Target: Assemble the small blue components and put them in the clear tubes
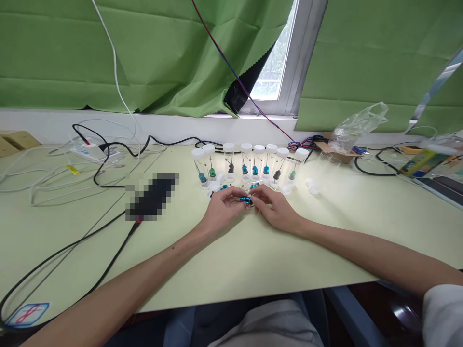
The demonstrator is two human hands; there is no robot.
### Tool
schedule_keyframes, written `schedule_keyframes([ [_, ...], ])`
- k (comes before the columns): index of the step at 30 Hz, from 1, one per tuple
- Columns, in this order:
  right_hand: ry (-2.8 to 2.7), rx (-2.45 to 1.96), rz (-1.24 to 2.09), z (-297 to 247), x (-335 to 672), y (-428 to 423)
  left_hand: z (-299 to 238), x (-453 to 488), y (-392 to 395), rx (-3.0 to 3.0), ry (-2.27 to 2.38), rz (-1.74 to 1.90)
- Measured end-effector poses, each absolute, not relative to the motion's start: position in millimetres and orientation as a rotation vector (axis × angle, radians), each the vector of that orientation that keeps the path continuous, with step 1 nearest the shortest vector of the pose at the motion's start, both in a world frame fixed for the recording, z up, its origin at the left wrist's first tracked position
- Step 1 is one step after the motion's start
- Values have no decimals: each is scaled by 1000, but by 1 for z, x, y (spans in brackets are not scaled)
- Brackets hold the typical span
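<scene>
My left hand [226, 206] pinches a small blue metal part [245, 199] between thumb and fingers, just above the table. From the other side my right hand [273, 206] closes its fingertips at the end of the same part. Thin wire seems to stick out of it, though fingertips cover some of the detail. Beyond my hands lie another blue part [254, 185] and a few small pieces, partly hidden by my fingers. Behind these stands a row of clear tubes [229, 163] with white caps, each holding a small blue, green or black part with bent wire.
Uncapped clear tubes [324, 163] and loose white caps [313, 187] are to the right. A blurred-out dark object [154, 196] with a cable lies left. Cables and a power strip [94, 152] occupy the back left; a plastic bag [356, 130] and boxes sit back right.
</scene>
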State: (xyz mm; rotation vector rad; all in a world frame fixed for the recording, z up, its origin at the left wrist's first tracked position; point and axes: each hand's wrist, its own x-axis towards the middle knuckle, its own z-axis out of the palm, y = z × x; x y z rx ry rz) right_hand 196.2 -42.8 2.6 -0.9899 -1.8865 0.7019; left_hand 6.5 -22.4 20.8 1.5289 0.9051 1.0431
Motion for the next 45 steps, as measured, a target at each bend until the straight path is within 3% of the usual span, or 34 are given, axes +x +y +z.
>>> schedule_keyframes([
  [45,-1886,-948,632,-2,197,-40,20,5,-22,1543,906,1016],
])
